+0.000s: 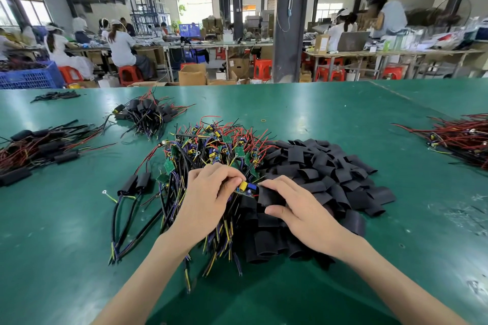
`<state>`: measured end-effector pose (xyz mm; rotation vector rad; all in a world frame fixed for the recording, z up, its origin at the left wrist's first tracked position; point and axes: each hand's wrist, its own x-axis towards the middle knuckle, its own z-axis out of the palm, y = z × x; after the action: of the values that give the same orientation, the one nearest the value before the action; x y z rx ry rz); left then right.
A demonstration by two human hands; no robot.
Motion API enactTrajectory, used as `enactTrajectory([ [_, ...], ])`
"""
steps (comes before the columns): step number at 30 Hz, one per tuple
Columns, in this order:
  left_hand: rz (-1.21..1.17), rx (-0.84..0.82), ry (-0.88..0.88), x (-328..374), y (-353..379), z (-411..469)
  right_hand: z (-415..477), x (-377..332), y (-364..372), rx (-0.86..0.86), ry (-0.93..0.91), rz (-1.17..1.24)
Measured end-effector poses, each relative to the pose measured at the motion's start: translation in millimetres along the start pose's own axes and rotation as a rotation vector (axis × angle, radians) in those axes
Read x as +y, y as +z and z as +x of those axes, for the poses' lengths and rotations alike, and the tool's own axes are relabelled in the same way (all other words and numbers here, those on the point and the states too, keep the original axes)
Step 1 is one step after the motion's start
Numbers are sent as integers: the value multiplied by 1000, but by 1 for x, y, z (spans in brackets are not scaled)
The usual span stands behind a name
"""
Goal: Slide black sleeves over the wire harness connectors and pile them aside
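Observation:
My left hand [208,192] pinches a small circuit board connector [245,188] with yellow and blue parts, its wires trailing down. My right hand [293,208] holds a black sleeve [269,196] with its open end touching the connector. Both hands work above a heap of unsleeved wire harnesses [211,148] with green boards and red, black and yellow wires. A pile of loose black sleeves [330,174] lies directly to the right of that heap. Two sleeved harnesses [137,182] lie just left of my left hand.
Sleeved harness piles lie at the far centre-left [148,111] and at the left edge [34,148] of the green table [290,108]. Another red-wired bundle [459,137] sits at the right edge. People work at benches beyond the table's far edge.

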<state>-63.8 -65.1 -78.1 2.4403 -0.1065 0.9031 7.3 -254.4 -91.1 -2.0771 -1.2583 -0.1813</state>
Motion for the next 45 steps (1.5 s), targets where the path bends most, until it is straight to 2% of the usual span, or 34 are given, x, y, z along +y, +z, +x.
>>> enactTrajectory([
  [8, -68, 7, -31, 4, 1, 0, 1, 1, 5, 95, 11, -113],
  [12, -29, 15, -22, 6, 3, -1, -1, 1, 5, 84, 24, -101],
  [16, 10, 29, -1, 7, 2, -2, 1, 0, 4, 51, 53, 9],
  [21, 33, 20, 50, 8, 3, -3, 2, -5, 2, 101, 119, 183],
  [32, -44, 63, -2, 12, 8, -6, 0, -5, 8, 196, -41, -134],
  [45, -100, 115, 26, 19, 6, -7, 2, -8, 7, 104, 11, 123],
])
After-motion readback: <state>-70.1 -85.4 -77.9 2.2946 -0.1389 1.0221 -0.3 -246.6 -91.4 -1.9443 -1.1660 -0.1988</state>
